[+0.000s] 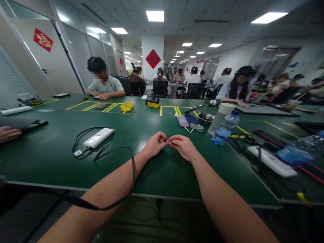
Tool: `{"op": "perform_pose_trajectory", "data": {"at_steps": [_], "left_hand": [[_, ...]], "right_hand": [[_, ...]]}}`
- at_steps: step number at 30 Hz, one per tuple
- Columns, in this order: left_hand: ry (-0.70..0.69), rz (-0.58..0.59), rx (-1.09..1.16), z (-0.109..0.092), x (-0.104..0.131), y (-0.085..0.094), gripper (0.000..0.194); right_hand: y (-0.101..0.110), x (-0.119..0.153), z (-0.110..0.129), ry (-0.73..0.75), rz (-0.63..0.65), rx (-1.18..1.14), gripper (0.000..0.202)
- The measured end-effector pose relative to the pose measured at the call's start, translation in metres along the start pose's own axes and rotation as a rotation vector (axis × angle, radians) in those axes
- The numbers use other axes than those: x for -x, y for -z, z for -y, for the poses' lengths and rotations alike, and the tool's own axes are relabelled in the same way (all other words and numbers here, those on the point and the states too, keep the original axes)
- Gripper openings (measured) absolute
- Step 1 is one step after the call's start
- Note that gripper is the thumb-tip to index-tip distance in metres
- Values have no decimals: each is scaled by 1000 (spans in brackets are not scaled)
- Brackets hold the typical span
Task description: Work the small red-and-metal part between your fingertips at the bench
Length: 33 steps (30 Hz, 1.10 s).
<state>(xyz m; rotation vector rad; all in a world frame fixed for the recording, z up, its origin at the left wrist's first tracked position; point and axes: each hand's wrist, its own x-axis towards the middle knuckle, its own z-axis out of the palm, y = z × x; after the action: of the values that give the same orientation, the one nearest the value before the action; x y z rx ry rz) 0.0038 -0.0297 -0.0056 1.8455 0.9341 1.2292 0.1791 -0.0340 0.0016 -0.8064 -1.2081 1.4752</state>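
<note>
Both hands meet just above the green table (141,175), near the middle of the head view. My left hand (156,144) is closed, thumb and fingers pinched on a tiny red-and-dark piece whose kind I cannot make out. Facing it, my right hand (182,145) pinches a small orange-red piece (170,141), also too small to name. The two pieces lie almost tip to tip; whether they are joined does not show. A black strap (133,168) runs across my left forearm toward a white power bank (99,137) on the table.
Right of my hands stand a water bottle (226,128), a pale tumbler (219,116) and a metal bowl (206,118) of dark bits. Farther back are yellow trays (127,107). Another white power bank (272,161) lies right. Another person's hand (9,133) rests at far left.
</note>
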Motion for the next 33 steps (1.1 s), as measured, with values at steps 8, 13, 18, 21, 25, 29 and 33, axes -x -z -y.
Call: {"op": "perform_pose_trajectory", "data": {"at_steps": [8, 13, 18, 21, 25, 29, 33], "left_hand": [[78, -7, 175, -3, -1, 3, 21], [154, -22, 337, 1, 0, 2, 22], [209, 55, 399, 3, 1, 2, 23], [216, 66, 439, 4, 1, 2, 23], [235, 63, 494, 6, -1, 2, 26], [234, 79, 504, 5, 0, 0, 30], [192, 55, 423, 3, 1, 1, 24]], "right_hand": [[1, 0, 1, 7, -36, 26, 19], [2, -2, 0, 77, -82, 100, 19], [2, -1, 0, 50, -55, 42, 20], [2, -1, 1, 34, -41, 4, 20], [3, -1, 1, 37, -12, -27, 18], [3, -2, 0, 33, 19, -56, 15], [3, 0, 1, 12, 7, -57, 17]]}}
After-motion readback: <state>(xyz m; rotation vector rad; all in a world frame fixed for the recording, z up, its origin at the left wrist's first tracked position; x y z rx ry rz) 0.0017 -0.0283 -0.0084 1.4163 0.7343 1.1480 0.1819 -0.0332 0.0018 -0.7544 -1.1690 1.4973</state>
